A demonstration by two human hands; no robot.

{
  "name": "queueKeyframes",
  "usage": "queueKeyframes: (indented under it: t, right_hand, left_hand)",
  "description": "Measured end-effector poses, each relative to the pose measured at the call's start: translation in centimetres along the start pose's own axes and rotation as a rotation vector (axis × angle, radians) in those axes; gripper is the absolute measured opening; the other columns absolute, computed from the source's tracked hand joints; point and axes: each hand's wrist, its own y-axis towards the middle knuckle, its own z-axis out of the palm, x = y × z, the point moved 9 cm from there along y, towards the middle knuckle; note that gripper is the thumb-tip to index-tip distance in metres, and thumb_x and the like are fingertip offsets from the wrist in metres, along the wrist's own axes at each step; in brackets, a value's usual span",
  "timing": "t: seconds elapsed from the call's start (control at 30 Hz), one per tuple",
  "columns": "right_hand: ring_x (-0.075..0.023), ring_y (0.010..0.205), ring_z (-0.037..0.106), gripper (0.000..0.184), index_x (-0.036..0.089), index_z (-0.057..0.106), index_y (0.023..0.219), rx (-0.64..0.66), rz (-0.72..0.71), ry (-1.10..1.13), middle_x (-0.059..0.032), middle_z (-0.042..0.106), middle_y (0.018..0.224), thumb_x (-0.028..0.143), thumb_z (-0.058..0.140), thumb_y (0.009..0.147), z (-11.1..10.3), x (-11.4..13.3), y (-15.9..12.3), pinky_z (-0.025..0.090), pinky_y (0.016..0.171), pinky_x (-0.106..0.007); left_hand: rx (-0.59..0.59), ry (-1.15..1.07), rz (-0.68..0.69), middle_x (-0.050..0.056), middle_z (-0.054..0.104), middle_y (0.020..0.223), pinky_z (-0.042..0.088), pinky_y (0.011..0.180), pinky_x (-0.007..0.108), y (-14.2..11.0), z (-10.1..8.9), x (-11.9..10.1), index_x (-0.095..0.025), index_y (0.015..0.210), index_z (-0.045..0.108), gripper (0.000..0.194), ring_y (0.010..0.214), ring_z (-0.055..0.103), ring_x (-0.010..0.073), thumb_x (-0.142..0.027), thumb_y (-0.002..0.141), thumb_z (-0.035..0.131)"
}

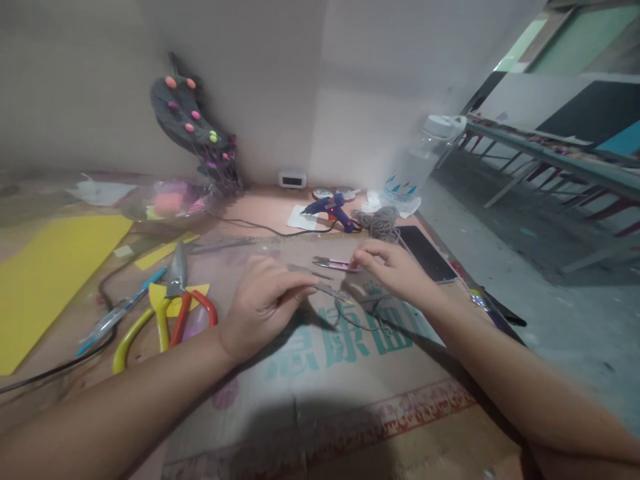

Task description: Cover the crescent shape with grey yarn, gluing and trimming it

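Head view: pinching grey string (331,291) in left fingers (297,280), likely against slipping; holding little snips (335,265) in right fingers (369,257), leaving the sharp end free.

Lighting is dim and greyish, source out of view; the wall (370,100) reads paler right of centre. Soft shadows lie by the left hand (267,300) and right hand (387,263); a broad dark one covers the lower cardboard (350,387). Contrast is low, fine detail smeared, bottle (415,167) hazy. Wide-angle distortion stretches the outer edges
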Motion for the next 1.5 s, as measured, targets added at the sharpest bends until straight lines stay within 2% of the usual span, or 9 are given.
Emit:
queueKeyframes:
  t: [0.07, 0.13, 0.27, 0.53, 0.73, 0.8, 0.93, 1.17, 1.5]
  right_hand:
    - [-0.0217, 0.085, 0.066, 0.050, 0.017, 0.071, 0.078, 0.146, 0.052, 0.130, -0.0070, 0.072, 0.084, 0.054, 0.042, 0.096, 1.4, 0.3, -0.3, 0.047, 0.083, -0.037]
    - [-0.0224, 0.093, 0.068, 0.056, 0.018, 0.074, 0.088, 0.204, 0.052, 0.238, -0.0083, 0.074, 0.094, 0.061, 0.039, 0.095, 2.2, 0.9, -0.7, 0.048, 0.089, -0.037]
    - [-0.0217, 0.104, 0.066, 0.052, 0.018, 0.074, 0.102, 0.184, 0.050, 0.419, -0.0102, 0.073, 0.109, 0.062, 0.050, 0.090, 3.0, 1.6, -1.0, 0.049, 0.094, -0.037]
    - [-0.0163, 0.087, 0.069, 0.030, 0.020, 0.073, 0.101, 0.111, 0.078, 0.811, -0.0054, 0.075, 0.094, 0.045, 0.065, 0.088, 3.5, 1.7, -1.3, 0.054, 0.087, -0.036]
    - [-0.0155, 0.083, 0.068, 0.029, 0.018, 0.071, 0.103, 0.132, 0.148, 0.760, -0.0045, 0.073, 0.090, 0.038, 0.070, 0.082, 4.4, 1.8, -1.3, 0.054, 0.083, -0.034]
    - [-0.0151, 0.080, 0.067, 0.027, 0.017, 0.070, 0.100, 0.164, 0.185, 0.704, -0.0036, 0.072, 0.085, 0.037, 0.069, 0.082, 4.9, 1.6, -1.3, 0.053, 0.080, -0.032]
    - [-0.0128, 0.065, 0.062, 0.022, 0.017, 0.064, 0.084, 0.224, 0.226, 0.629, -0.0002, 0.066, 0.071, 0.038, 0.069, 0.080, 5.4, 1.4, -1.3, 0.050, 0.068, -0.028]
    - [-0.0096, 0.058, 0.051, 0.020, 0.017, 0.062, 0.075, 0.204, 0.228, 0.468, 0.0025, 0.058, 0.064, 0.035, 0.069, 0.078, 4.8, 1.3, -1.4, 0.039, 0.056, -0.023]
    - [-0.0101, 0.052, 0.055, 0.025, 0.017, 0.061, 0.079, 0.151, 0.311, 0.494, 0.0014, 0.062, 0.062, 0.041, 0.069, 0.077, 4.8, 0.2, -1.4, 0.038, 0.047, -0.021]
  left_hand:
    - [-0.053, -0.012, -0.013, -0.002, 0.068, 0.077, 0.042, 0.077, 0.034, 0.0, -0.4, 0.2, -0.027, 0.101, 0.065, 0.013, 0.077, 0.059, 0.0161, -0.021, 0.089, 0.063]
    - [-0.056, -0.017, -0.007, 0.000, 0.070, 0.084, 0.044, 0.081, 0.035, 0.0, -0.3, 0.1, -0.027, 0.103, 0.064, 0.014, 0.085, 0.061, 0.0171, -0.021, 0.090, 0.061]
    - [0.027, -0.003, 0.005, 0.001, 0.071, 0.087, 0.044, 0.083, 0.033, 0.0, 0.7, -0.1, -0.023, 0.104, 0.063, 0.015, 0.086, 0.062, 0.0165, -0.017, 0.091, 0.059]
    - [0.058, -0.059, -0.216, 0.002, 0.072, 0.091, 0.046, 0.085, 0.034, -0.2, 1.3, 1.8, -0.022, 0.096, 0.066, 0.012, 0.088, 0.063, 0.0181, -0.028, 0.092, 0.057]
    - [-0.009, -0.364, -0.676, 0.002, 0.068, 0.090, 0.048, 0.077, 0.030, -1.5, 2.8, 4.9, -0.020, 0.094, 0.064, 0.013, 0.086, 0.062, 0.0168, -0.030, 0.086, 0.062]
    - [-0.041, -0.457, -0.760, 0.002, 0.067, 0.091, 0.048, 0.075, 0.029, -1.9, 3.2, 5.5, -0.019, 0.093, 0.062, 0.015, 0.085, 0.061, 0.0160, -0.030, 0.084, 0.064]
    - [-0.047, -0.506, -0.785, 0.002, 0.066, 0.090, 0.047, 0.074, 0.027, -1.9, 3.4, 6.1, -0.018, 0.094, 0.061, 0.017, 0.084, 0.061, 0.0148, -0.031, 0.083, 0.065]
    - [-0.091, -0.552, -0.758, 0.001, 0.065, 0.086, 0.048, 0.074, 0.027, -1.7, 3.2, 6.5, -0.018, 0.092, 0.059, 0.015, 0.080, 0.061, 0.0136, -0.029, 0.082, 0.065]
    - [-0.073, -0.623, -0.843, 0.000, 0.060, 0.082, 0.048, 0.068, 0.025, -1.7, 3.8, 6.7, -0.018, 0.088, 0.057, 0.022, 0.072, 0.059, 0.0122, -0.033, 0.077, 0.068]
